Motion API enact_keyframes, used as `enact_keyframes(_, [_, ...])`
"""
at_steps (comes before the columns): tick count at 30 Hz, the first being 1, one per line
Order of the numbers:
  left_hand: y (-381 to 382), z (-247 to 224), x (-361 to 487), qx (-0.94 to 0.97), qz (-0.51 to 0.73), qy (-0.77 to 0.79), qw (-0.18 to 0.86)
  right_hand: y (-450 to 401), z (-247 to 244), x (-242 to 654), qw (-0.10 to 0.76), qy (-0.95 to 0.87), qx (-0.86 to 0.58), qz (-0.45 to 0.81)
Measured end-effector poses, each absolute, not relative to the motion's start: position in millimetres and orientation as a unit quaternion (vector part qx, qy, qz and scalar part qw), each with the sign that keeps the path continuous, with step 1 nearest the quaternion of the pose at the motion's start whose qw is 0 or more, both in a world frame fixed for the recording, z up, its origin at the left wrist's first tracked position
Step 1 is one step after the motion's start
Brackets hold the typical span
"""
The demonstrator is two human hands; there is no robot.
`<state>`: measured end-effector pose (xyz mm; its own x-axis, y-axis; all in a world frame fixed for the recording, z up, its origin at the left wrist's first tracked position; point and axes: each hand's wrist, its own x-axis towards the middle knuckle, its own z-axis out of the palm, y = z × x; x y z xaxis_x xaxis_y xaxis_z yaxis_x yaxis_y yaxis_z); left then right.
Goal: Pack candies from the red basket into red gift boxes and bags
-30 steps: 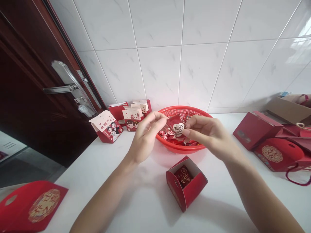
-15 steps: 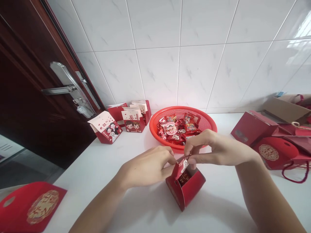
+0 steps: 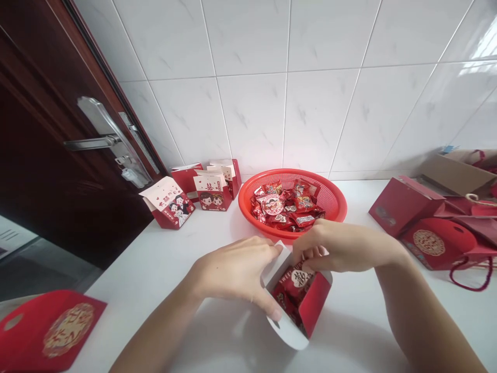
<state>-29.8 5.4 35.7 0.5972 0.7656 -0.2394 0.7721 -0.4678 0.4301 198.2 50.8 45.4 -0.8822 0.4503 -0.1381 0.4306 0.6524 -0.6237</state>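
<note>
A small red paper gift box [image 3: 317, 303] lies on the white counter with its top pulled apart, showing white inner flaps. Wrapped candies fill it, the uppermost a red candy packet [image 3: 297, 277] with "SWEET" lettering. My left hand [image 3: 236, 272] grips the box's left side, thumb on the near white flap and fingers at the far edge. Over the far right of the opening, my right hand [image 3: 330, 246] has its fingers curled, pinching the candy packet at its upper end. Just behind stands a red plastic basket [image 3: 337, 199] of wrapped candies [image 3: 272, 204].
Several small gift boxes [image 3: 213, 191] stand at the back left by the door [image 3: 46, 129]. A red box [image 3: 58, 329] with a gold emblem lies front left. More red boxes [image 3: 429, 235] with cord handles pile up at the right. A tiled wall [image 3: 248, 114] rises behind.
The candy packet has gone from upright at the box's opening to lying inside. My left hand has spread the flaps wider, and my right hand has come slightly lower.
</note>
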Motion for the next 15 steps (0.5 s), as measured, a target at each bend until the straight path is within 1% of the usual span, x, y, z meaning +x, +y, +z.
enact_keyframes(3, [6.7, 33.2, -31.2, 0.859, -0.035, 0.448, 0.246, 42.7, 45.8, 196.0, -0.045, -0.918, -0.276, 0.280])
enact_keyframes(5, [7.9, 32.1, -31.8, 0.863, -0.033, 0.440, 0.245, 39.3, 46.2, 194.9, -0.066, -0.923, -0.266, 0.271])
enact_keyframes(8, [8.8, 32.3, -31.8, 0.865, -0.050, 0.435, 0.245, 37.9, 46.5, 193.8, -0.074, -0.922, -0.247, 0.290])
enact_keyframes(11, [8.2, 33.3, -31.2, 0.861, -0.066, 0.440, 0.248, 39.0, 45.5, 193.1, -0.086, -0.919, -0.269, 0.275])
enact_keyframes(15, [6.8, 34.6, -30.3, 0.862, -0.045, 0.436, 0.253, 39.5, 46.2, 194.4, -0.084, -0.910, -0.292, 0.281])
